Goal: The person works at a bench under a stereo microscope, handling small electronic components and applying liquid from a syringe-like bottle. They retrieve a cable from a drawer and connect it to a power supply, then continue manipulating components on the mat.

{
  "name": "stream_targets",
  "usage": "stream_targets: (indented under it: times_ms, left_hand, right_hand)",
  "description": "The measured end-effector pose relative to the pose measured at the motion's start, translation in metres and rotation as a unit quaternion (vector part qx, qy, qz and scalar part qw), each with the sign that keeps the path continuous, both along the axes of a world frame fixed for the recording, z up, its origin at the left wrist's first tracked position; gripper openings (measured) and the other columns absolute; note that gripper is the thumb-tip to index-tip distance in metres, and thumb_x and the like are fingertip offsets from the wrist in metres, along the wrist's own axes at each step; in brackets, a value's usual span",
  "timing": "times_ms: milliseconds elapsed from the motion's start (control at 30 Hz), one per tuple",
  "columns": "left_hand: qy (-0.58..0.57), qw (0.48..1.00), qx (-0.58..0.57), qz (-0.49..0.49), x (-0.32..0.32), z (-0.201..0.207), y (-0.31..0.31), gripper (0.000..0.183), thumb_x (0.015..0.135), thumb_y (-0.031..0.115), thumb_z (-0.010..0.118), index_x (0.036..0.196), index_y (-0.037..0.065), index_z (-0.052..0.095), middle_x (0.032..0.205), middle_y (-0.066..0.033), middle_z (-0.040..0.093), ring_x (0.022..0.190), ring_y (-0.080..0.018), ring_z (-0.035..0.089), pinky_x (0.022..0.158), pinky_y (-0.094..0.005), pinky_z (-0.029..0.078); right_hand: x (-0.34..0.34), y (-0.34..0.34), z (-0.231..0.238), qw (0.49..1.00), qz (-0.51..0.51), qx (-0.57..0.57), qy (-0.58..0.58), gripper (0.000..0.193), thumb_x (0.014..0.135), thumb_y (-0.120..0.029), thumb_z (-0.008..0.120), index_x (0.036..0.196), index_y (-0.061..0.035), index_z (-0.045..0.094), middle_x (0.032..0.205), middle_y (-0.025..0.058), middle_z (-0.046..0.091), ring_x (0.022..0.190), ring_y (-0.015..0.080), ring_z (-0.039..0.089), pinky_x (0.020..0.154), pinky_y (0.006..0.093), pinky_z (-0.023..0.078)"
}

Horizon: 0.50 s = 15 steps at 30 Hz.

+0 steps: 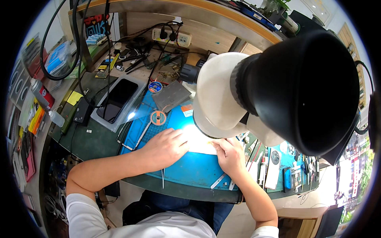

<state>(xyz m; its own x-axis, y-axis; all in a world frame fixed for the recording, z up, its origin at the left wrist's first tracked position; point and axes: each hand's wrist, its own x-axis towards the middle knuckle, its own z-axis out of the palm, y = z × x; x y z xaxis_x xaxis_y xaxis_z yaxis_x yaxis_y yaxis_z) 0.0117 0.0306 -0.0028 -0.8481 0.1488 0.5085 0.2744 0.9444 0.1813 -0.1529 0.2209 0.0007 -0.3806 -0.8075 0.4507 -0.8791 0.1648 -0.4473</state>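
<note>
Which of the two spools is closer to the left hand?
The orange-faced spool, just beyond the left hand; the blue-faced spool lies farther away.

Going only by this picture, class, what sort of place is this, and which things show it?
Probably an electronics repair bench: a white microscope stands over a blue mat, with an orange spool and a dark phone-like device nearby.

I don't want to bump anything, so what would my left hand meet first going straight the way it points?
Probably the brightly lit white patch just right of your left hand, beneath the microscope; glare hides depth and detail.
</note>
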Motion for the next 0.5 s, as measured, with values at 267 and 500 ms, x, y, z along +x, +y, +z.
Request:
stream_targets:
  times_ms: [267,500]
  left_hand:
    - [-0.008,1.0,-0.018,0.002,-0.001,-0.003,0.0,0.011,0.08,0.008,0.062,0.089,0.004,0.061,0.093,-0.0069,0.056,0.091,-0.0219,0.058,0.076,-0.0336,0.047]
    - [-0.029,0.999,-0.001,0.021,0.003,0.017,0.004,0.011,0.08,0.009,0.062,0.09,0.004,0.061,0.093,-0.0069,0.056,0.09,-0.0221,0.058,0.075,-0.0336,0.046]
  right_hand:
    - [0.004,0.003,0.0,0.999,-0.017,0.01,-0.031,0.011,0.087,-0.003,0.068,0.096,-0.0031,0.075,0.088,0.0124,0.066,0.081,0.0295,0.064,0.072,0.0362,0.051]
    - [0.004,-0.001,-0.004,0.999,-0.013,0.037,-0.018,0.012,0.089,-0.005,0.065,0.098,-0.0063,0.073,0.092,0.0109,0.068,0.08,0.0307,0.067,0.072,0.037,0.053]
